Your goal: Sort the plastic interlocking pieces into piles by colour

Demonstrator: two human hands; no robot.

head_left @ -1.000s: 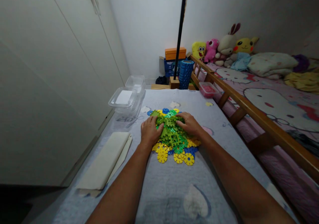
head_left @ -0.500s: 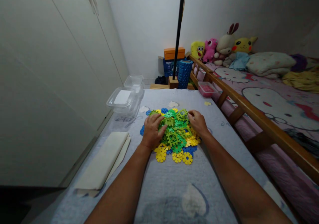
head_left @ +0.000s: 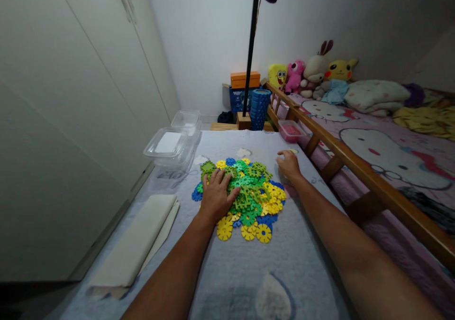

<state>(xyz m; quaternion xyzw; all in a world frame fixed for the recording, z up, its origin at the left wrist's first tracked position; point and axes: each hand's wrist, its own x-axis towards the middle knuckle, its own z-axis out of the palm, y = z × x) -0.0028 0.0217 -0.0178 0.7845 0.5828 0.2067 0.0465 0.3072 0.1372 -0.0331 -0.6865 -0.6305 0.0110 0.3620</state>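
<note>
A heap of plastic snowflake-shaped building discs (head_left: pixel 250 192) lies spread on the cloth-covered table, green ones on top, with yellow and blue ones around the edges. My left hand (head_left: pixel 216 196) rests on the heap's left side, fingers spread over the green pieces. At its fingertips is an olive-green square lattice piece (head_left: pixel 208 167). Off the heap's right edge, my right hand (head_left: pixel 289 167) hovers with loosely bent fingers and a small gap at the tips. I see nothing in it.
Clear plastic tubs (head_left: pixel 168 144) stand at the table's back left, near a folded cream cloth (head_left: pixel 137 244). A lidless-looking tub with pink-red contents (head_left: pixel 290 131) sits at the back right. A wooden bed rail (head_left: pixel 327 163) runs along the right side; a black pole (head_left: pixel 250 50) rises behind.
My right hand has left the heap's upper right and shifted right, away from the pieces. My left hand stays on the heap, its fingers flatter. The view has tilted slightly.
</note>
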